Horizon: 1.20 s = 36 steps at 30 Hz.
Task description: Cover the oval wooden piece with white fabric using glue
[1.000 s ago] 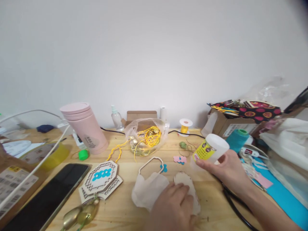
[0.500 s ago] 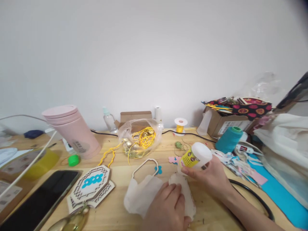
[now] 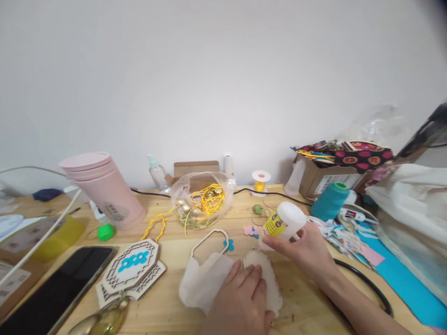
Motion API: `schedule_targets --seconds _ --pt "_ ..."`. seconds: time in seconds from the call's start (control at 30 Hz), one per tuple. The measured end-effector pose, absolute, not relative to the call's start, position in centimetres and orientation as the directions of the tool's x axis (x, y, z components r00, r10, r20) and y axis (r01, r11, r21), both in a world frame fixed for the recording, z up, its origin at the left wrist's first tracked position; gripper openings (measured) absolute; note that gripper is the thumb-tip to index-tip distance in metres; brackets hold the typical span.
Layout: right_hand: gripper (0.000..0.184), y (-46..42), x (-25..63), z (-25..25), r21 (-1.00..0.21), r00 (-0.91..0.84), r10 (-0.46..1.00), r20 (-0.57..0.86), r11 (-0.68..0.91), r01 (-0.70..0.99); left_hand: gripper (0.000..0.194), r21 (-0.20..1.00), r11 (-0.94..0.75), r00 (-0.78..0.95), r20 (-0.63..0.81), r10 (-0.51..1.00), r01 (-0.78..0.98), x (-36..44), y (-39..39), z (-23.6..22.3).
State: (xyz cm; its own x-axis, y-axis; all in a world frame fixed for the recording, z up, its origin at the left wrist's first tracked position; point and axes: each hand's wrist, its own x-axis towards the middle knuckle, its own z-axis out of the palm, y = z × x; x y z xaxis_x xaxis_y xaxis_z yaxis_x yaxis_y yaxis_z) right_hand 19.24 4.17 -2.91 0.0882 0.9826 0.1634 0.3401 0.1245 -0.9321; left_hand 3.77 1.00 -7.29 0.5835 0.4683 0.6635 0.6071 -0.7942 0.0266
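My right hand (image 3: 310, 253) is wrapped round a white glue bottle (image 3: 284, 223) with a yellow label. The bottle is tilted, its narrow end pointing down to the left. My left hand (image 3: 244, 295) lies flat, fingers stretched, on a whitish flat piece (image 3: 268, 281) with a scalloped outline. Beside it, white thin sheet material (image 3: 204, 281) partly covers a pale wooden frame (image 3: 209, 238). Small blue cut-outs (image 3: 229, 245) lie by the frame. Pink and blue cut-outs (image 3: 252, 231) lie just left of the bottle. My left hand hides part of the flat piece.
On the left are a pink tumbler (image 3: 104, 190), a black phone (image 3: 59, 293) and lattice-patterned wooden pieces (image 3: 134, 267). A plastic bag with yellow cord (image 3: 211, 197) sits behind. Teal thread (image 3: 330, 201), a cardboard box (image 3: 319, 179) and a black cable (image 3: 370, 281) are on the right.
The view has shifted very slightly. My right hand still holds the tilted bottle in nearly the same place, and my left fingers have spread a little on the flat piece.
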Motion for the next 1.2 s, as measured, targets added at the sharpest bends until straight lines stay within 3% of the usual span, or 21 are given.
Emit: schedule_targets --seconds 0.27,0.37,0.53,0.73,0.97,1.2 --pt "0.023 4.0 20.3 -2.3 -0.893 0.074 0.977 0.199 0.149 0.425 0.029 -0.007 -0.813 0.691 0.529 0.492 0.583 3.4 1.1 -7.2" --pt "0.023 4.0 20.7 -2.4 -0.890 0.065 0.976 0.207 0.161 0.427 0.028 0.001 -0.807 0.689 0.519 0.505 0.591 3.3 1.0 -7.2" --pt "0.023 4.0 20.7 -2.4 -0.898 0.037 0.977 0.209 0.177 0.403 0.033 -0.006 -0.829 0.768 0.382 0.514 0.559 3.0 0.9 -6.8" --pt "0.022 3.6 20.9 -2.2 -0.916 0.007 0.979 0.203 0.187 0.355 0.034 -0.001 -0.820 0.766 0.356 0.535 0.573 3.0 1.0 -6.5" --pt "0.020 3.4 21.1 -2.4 -0.939 -0.034 0.989 0.143 0.146 0.311 0.032 0.098 -0.794 0.761 0.236 0.604 0.600 3.1 0.9 -5.8" --pt "0.025 3.2 21.3 -2.5 -0.953 -0.067 0.994 0.085 0.100 0.284 0.034 0.261 -0.703 0.724 0.019 0.689 0.662 3.2 1.0 -4.2"
